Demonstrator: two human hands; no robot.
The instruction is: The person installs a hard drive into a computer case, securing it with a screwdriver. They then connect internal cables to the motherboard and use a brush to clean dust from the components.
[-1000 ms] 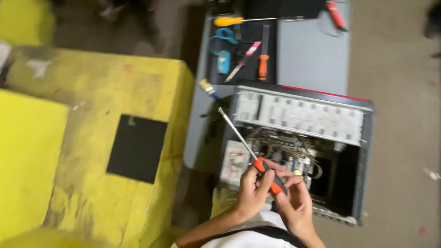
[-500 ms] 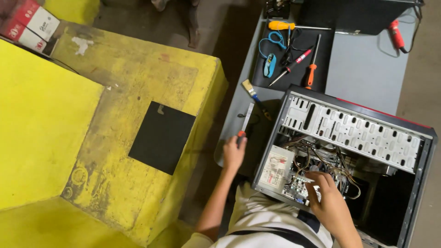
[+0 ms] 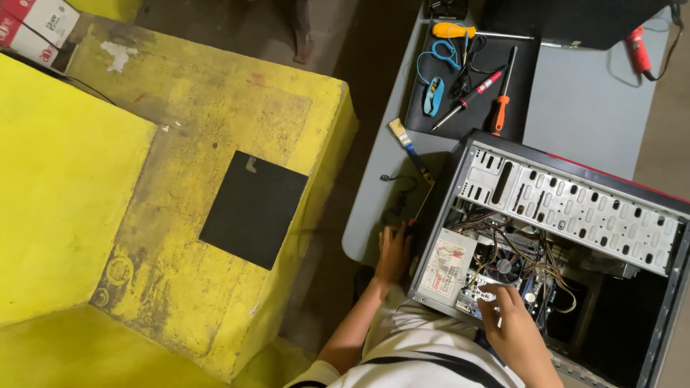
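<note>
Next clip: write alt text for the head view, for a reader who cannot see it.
Seen from above, a person's right hand reaches into an open computer case on a grey table, while the left hand rests on the table beside the case. Screwdrivers lie on a black mat behind.

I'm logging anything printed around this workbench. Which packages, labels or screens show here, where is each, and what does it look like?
Cartons: top left corner, beside the yellow block; two rectangular boxes, white and red.
Label: on the boxy unit at the near left corner inside the open computer case; rectangular, white with dark print and a red patch.
Black square: flat on the yellow block; plain, with a small pale mark near its top.
Screens: none in view.
</note>
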